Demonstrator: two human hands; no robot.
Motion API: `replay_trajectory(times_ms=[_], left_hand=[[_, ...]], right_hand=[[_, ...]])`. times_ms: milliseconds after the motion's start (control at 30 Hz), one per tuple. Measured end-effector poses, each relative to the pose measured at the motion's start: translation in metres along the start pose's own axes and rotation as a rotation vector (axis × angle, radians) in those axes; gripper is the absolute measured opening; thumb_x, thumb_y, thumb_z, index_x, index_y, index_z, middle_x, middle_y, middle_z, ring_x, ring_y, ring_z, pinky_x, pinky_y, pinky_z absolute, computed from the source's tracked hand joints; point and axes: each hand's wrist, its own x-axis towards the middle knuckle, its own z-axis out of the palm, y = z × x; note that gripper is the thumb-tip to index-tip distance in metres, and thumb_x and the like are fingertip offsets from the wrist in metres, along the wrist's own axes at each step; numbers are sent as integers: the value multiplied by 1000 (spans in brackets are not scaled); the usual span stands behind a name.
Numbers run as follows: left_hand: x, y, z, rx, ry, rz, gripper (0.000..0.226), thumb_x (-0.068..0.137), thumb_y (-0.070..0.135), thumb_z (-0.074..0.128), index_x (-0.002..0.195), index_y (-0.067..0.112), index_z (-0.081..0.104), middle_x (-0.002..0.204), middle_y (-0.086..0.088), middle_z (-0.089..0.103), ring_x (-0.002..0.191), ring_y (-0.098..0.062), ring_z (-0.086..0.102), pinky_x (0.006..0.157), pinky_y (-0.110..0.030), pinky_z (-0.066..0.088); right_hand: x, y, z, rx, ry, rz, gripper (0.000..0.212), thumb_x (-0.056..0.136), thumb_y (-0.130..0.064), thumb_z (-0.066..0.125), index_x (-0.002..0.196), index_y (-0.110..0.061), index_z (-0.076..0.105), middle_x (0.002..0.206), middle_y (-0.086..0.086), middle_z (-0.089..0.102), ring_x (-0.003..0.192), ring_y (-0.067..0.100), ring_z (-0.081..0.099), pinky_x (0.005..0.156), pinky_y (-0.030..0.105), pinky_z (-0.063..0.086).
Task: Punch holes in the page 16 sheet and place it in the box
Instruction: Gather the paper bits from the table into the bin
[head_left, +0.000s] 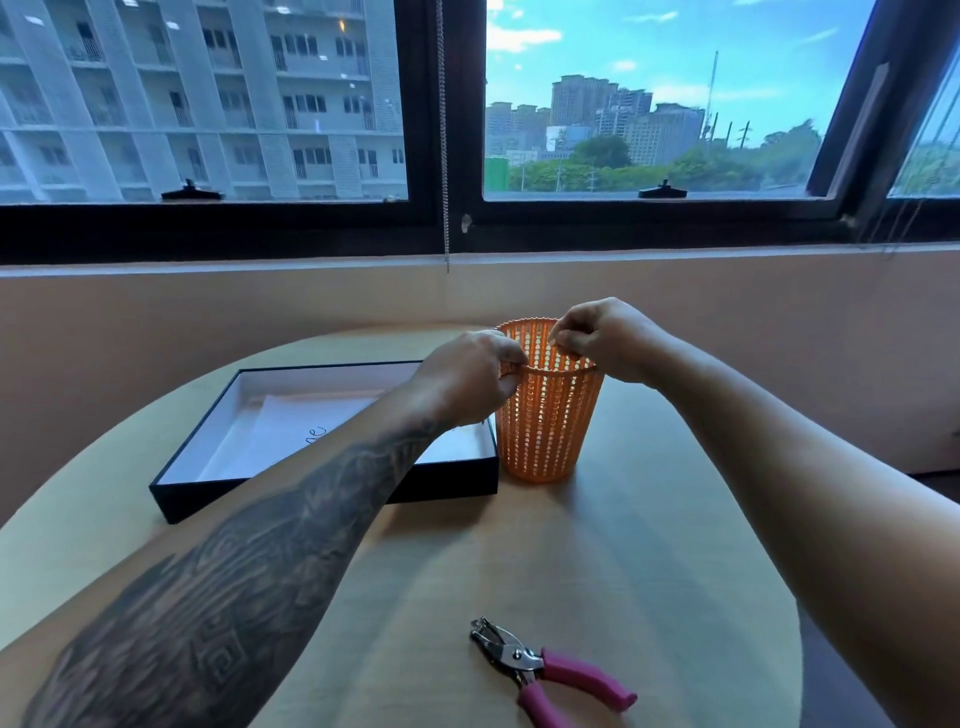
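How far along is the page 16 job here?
Looks nearly done: a sheet lies in the box, page number unreadable, and the punch lies idle on the table. Both hands, left and right, are at the orange basket's rim.

- Box (218, 499) on the bench (649, 571), left of and touching the basket (545, 431).
- Sheet (291, 431) lies in the box.
- Hole punch (545, 670) lies nearer, before the basket.

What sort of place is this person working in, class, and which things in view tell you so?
Probably an upper-floor office or study room in a city: a round wooden table against a wide window facing tower blocks, with a hole punch and a paper-filled box.
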Motion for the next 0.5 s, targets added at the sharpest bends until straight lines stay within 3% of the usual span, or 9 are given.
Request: replay_trajectory(times_ms=[300, 500], left_hand=[[-1, 1, 4, -5, -8, -18, 30, 92, 26, 64, 122, 25, 69, 121, 4, 67, 105, -18, 63, 89, -39, 54], [-2, 1, 5, -4, -5, -24, 32, 93, 27, 63, 125, 25, 67, 125, 5, 65, 107, -16, 62, 89, -38, 54]], right_hand=[[2, 3, -3, -3, -12, -12, 14, 94, -11, 67, 106, -18, 73, 98, -4, 70, 88, 9, 66, 66, 17, 50], [1, 3, -4, 4, -3, -10, 11, 91, -10, 71, 94, -21, 71, 94, -2, 71, 88, 11, 68, 68, 19, 52]])
